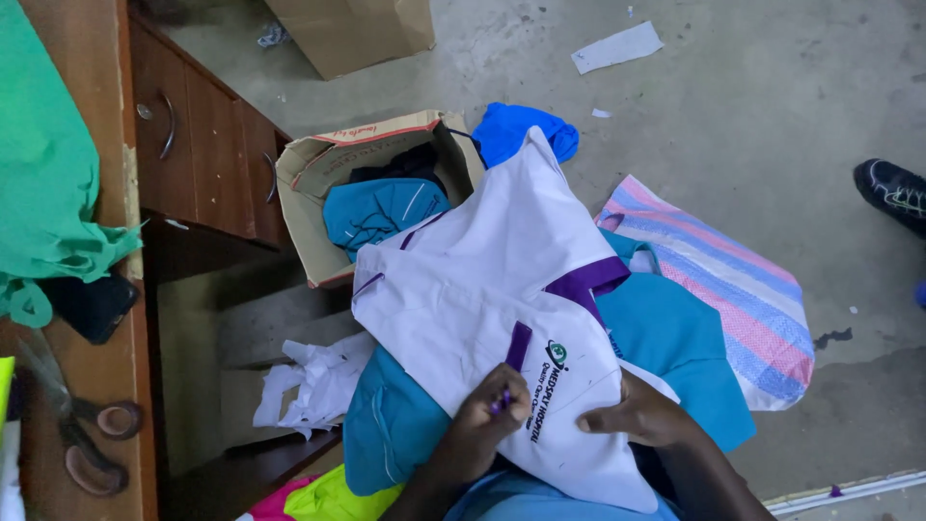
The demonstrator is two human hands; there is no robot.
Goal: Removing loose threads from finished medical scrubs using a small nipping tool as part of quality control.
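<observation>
- My left hand [487,415] pinches a small purple tool [503,398] against the white tunic [492,289], low centre of the frame, beside the embroidered chest patch; I can't tell what the tool is.
- My right hand [632,415] lies flat, fingers spread, pressing the cloth taut.
- I judge the work mid-way: one tunic in hand, teal garments [675,338] under it, more in the box [309,183] upper left.
- The tabletop [106,386] edge runs down the left, scissors [92,439] on it; open floor [752,125] upper right, striped bag [743,299] just right.
</observation>
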